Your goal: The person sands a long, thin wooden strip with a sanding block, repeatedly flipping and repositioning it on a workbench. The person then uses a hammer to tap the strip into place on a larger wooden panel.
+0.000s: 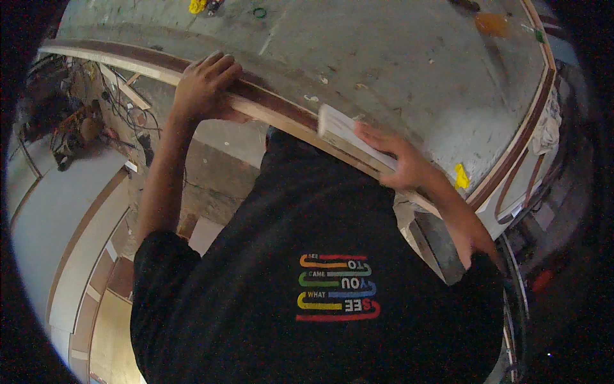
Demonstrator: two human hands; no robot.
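Block (pixel 340 125) at the edge (pixel 281 116) of the bench (pixel 384 61), in the right hand (pixel 401 157).
The block lies along the edge, its right end gripped, fingers on top, apparently for control. The left hand (pixel 206 88) clasps the edge farther left, likely as a brace.

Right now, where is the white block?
In the head view, the white block is just right of centre, held in the right hand at the wooden edging along the near side.
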